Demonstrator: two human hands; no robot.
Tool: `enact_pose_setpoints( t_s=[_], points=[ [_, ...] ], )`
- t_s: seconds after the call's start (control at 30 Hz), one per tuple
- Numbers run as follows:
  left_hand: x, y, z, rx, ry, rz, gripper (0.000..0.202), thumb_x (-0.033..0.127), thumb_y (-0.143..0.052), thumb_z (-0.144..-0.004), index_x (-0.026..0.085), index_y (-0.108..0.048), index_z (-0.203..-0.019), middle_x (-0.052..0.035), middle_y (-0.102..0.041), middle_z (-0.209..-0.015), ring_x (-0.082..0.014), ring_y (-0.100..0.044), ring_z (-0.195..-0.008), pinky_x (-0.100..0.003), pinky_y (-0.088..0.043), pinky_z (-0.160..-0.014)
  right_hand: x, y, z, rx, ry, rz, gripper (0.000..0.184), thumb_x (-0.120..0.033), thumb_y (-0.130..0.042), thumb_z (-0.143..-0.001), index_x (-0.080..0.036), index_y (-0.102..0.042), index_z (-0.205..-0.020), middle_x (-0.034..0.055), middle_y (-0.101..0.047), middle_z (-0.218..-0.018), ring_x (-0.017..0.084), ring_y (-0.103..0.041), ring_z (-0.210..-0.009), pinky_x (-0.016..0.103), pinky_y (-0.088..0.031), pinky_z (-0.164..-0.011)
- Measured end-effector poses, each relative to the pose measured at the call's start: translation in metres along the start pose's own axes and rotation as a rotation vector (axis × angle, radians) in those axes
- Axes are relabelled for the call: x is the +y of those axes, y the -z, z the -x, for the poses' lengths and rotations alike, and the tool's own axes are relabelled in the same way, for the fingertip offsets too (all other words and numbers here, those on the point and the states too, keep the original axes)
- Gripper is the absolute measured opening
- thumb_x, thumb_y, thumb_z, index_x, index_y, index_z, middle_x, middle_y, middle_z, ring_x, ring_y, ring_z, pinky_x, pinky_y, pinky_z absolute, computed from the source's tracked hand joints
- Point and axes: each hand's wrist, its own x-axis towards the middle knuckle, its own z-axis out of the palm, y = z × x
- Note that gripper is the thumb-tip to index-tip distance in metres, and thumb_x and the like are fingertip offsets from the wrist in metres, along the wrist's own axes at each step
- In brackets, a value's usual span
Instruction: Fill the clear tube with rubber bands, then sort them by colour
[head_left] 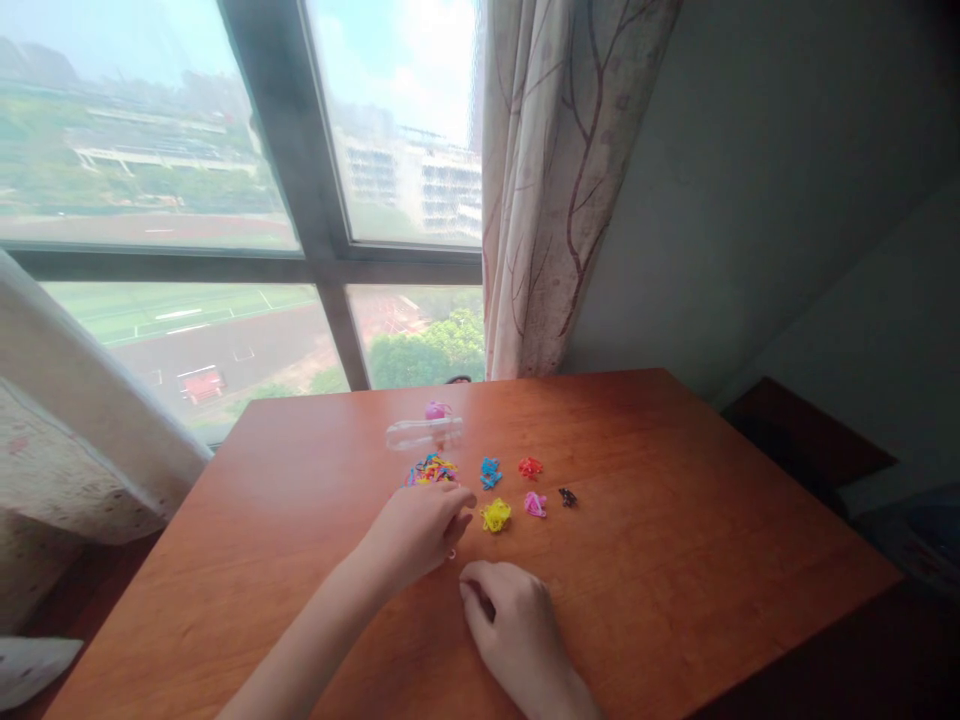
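My left hand [420,530] rests on the wooden table [675,520], fingers curled together just below a mixed pile of small coloured rubber bands [433,470]; a pink band shows under its fingertips. Close beside it, my right hand [510,620] lies knuckles-up with its fingers bent under, and what they hold is hidden. Sorted little heaps sit just beyond: blue bands [490,472], red bands [530,467], yellow bands [496,515], pink bands [535,504] and a few dark bands [568,497].
A clear plastic case [424,433] with a pink piece on top lies behind the piles. A window with a dark frame [330,260] and a patterned curtain [555,190] stand behind the table. A dark chair [810,440] is at the right.
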Motion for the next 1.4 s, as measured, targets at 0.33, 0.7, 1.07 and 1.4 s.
enact_pose_setpoints(
  t_s=[0.33,0.7,1.07,1.4],
  points=[
    [-0.024,-0.018,0.064,0.213,0.185,0.408,0.018,0.026,-0.049,-0.092,0.02,-0.066,-0.088,0.0,-0.069,-0.075,-0.0134,-0.06,-0.064,-0.021,-0.042,-0.061,-0.005,-0.001,-0.002,-0.048,0.0,0.109,0.014,-0.014,-0.055,-0.086,-0.024,-0.057,-0.076,-0.0041,-0.066,-0.07,0.013,-0.059,-0.065,0.028,-0.024,-0.059],
    [-0.031,-0.027,0.068,0.243,0.198,0.408,0.021,0.027,-0.048,-0.093,0.02,-0.066,-0.087,0.0001,-0.067,-0.072,-0.0133,-0.058,-0.062,-0.021,-0.042,-0.06,-0.014,0.002,-0.033,-0.044,-0.008,0.109,0.013,-0.017,-0.056,-0.089,-0.027,-0.063,-0.093,-0.0034,-0.072,-0.079,0.016,-0.066,-0.07,0.025,-0.029,-0.06],
    [-0.025,-0.026,0.07,0.199,0.195,0.381,0.021,0.025,-0.047,-0.092,0.022,-0.067,-0.091,-0.0028,-0.071,-0.084,-0.0169,-0.066,-0.074,-0.024,-0.048,-0.068,-0.014,-0.003,-0.038,-0.04,0.059,0.136,0.022,-0.016,-0.055,-0.088,-0.027,-0.062,-0.106,-0.0018,-0.071,-0.079,0.016,-0.066,-0.071,0.023,-0.032,-0.06],
    [-0.024,-0.026,0.072,0.212,0.183,0.373,0.02,0.023,-0.047,-0.092,0.023,-0.067,-0.092,-0.0029,-0.071,-0.086,-0.0168,-0.065,-0.075,-0.022,-0.047,-0.067,-0.007,-0.004,-0.033,0.032,0.037,-0.027,0.013,-0.018,-0.054,-0.087,-0.022,-0.067,-0.087,-0.0023,-0.066,-0.067,0.012,-0.06,-0.059,0.021,-0.034,-0.059]
  ],
)
